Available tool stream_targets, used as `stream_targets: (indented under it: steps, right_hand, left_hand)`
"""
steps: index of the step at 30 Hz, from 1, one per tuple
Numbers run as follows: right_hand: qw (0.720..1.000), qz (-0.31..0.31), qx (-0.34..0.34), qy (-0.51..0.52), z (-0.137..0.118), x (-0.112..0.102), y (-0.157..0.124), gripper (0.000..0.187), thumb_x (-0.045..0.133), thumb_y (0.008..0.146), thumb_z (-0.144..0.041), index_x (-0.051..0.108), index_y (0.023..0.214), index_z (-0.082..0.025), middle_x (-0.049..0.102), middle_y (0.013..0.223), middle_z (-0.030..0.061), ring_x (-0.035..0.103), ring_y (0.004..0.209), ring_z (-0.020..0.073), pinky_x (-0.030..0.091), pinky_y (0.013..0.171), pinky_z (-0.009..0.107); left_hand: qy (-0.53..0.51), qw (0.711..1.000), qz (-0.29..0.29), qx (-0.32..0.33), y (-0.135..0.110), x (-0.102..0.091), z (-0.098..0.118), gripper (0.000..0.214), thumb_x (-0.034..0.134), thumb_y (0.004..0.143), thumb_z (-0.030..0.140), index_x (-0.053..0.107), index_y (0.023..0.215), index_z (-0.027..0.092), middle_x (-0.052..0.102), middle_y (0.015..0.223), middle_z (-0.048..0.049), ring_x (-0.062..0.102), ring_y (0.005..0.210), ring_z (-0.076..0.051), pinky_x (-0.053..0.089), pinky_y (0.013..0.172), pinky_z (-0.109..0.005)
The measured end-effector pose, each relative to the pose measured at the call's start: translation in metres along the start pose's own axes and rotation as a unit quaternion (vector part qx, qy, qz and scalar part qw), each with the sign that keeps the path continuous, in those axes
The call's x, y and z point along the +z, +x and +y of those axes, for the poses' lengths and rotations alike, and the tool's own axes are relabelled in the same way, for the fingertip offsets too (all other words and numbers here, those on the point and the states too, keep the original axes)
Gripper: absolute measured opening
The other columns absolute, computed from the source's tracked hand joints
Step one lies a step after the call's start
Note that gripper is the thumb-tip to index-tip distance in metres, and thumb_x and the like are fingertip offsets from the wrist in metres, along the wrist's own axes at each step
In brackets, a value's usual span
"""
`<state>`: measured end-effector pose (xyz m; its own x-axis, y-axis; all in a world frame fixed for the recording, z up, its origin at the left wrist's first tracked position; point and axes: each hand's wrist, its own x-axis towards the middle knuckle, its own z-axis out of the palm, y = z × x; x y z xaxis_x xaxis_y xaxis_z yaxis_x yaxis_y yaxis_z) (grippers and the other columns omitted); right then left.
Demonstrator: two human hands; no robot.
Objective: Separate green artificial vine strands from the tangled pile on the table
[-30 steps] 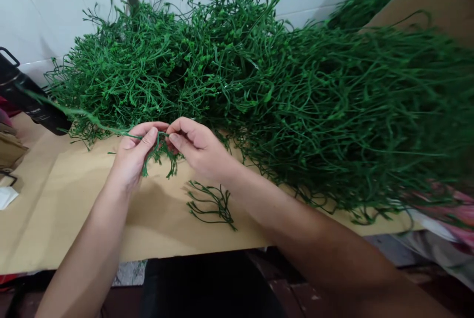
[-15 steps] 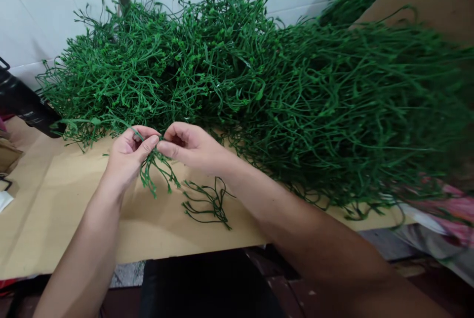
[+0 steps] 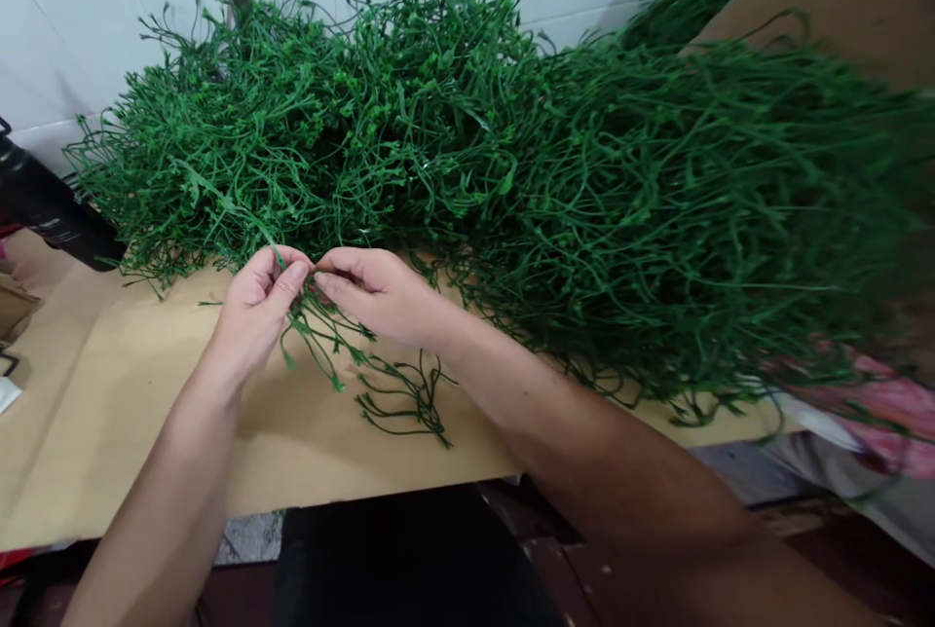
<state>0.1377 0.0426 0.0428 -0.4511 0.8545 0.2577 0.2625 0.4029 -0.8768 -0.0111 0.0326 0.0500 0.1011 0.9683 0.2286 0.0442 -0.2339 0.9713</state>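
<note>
Grip of left hand (image 3: 255, 308) and right hand (image 3: 380, 292) tight on green sprig (image 3: 321, 354)

Sprig (image 3: 321, 340) and heap of plastic stems (image 3: 511, 179): all green, brighter at the bud tips; loose sprig (image 3: 401, 403) reads darker green. Cardboard sheet (image 3: 131, 413) is plain tan, wall tiles (image 3: 73, 4) are white with grey grout lines. Flask (image 3: 44, 213) is black, cloth (image 3: 891, 403) is pink and white, print too blurred to tell.
</note>
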Motion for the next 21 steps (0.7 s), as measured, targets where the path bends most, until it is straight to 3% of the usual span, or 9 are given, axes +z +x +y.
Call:
stream_targets:
  steps: [4, 8, 12, 17, 21]
  right_hand:
    - [0.999, 0.01, -0.035, -0.021, 0.004, -0.001, 0.001, 0.022, 0.043, 0.086, -0.026, 0.043, 0.068, -0.014, 0.034, 0.059, -0.0048, 0.031, 0.056, 0.0056, 0.025, 0.053, 0.021]
    - [0.997, 0.01, -0.062, -0.044, 0.008, -0.001, 0.001, 0.021, 0.04, 0.087, -0.024, 0.042, 0.069, -0.015, 0.038, 0.065, -0.0026, 0.036, 0.062, 0.0072, 0.03, 0.058, 0.022]
    - [0.991, 0.018, -0.086, -0.099, 0.01, -0.003, 0.002, 0.02, 0.037, 0.087, -0.019, 0.043, 0.068, -0.015, 0.042, 0.069, 0.0001, 0.04, 0.068, 0.0095, 0.033, 0.065, 0.024]
    - [0.986, 0.011, -0.098, -0.132, 0.009, -0.008, 0.001, 0.025, 0.036, 0.089, -0.018, 0.045, 0.066, -0.015, 0.043, 0.069, 0.0007, 0.041, 0.069, 0.0098, 0.033, 0.066, 0.024]
    - [0.995, -0.031, -0.071, -0.057, 0.006, -0.012, -0.001, 0.029, 0.038, 0.09, -0.025, 0.045, 0.065, -0.014, 0.039, 0.064, -0.0018, 0.035, 0.061, 0.0074, 0.031, 0.06, 0.022]
  left_hand:
    - [-0.009, 0.999, -0.025, -0.024, 0.001, -0.002, 0.001, 0.026, 0.073, 0.066, 0.037, 0.061, 0.075, 0.016, 0.05, 0.058, 0.0032, 0.04, 0.05, -0.006, 0.032, 0.045, -0.019]
    - [-0.012, 0.999, -0.027, -0.032, 0.002, -0.003, 0.0, 0.027, 0.076, 0.062, 0.033, 0.062, 0.076, 0.015, 0.056, 0.066, 0.0015, 0.047, 0.057, -0.007, 0.038, 0.052, -0.018]
    - [0.021, 0.998, -0.03, -0.051, 0.002, -0.004, 0.0, 0.019, 0.074, 0.065, 0.027, 0.06, 0.068, 0.015, 0.05, 0.056, 0.0044, 0.039, 0.048, -0.006, 0.033, 0.045, -0.018]
    - [0.06, 0.991, -0.1, -0.069, 0.001, -0.006, 0.0, 0.029, 0.07, 0.068, 0.041, 0.062, 0.06, 0.015, 0.054, 0.055, 0.0009, 0.044, 0.051, -0.009, 0.035, 0.047, -0.019]
    - [0.061, 0.988, -0.138, -0.044, 0.0, -0.008, 0.001, 0.036, 0.068, 0.066, 0.051, 0.062, 0.06, 0.016, 0.055, 0.059, 0.0001, 0.047, 0.056, -0.01, 0.038, 0.051, -0.02]
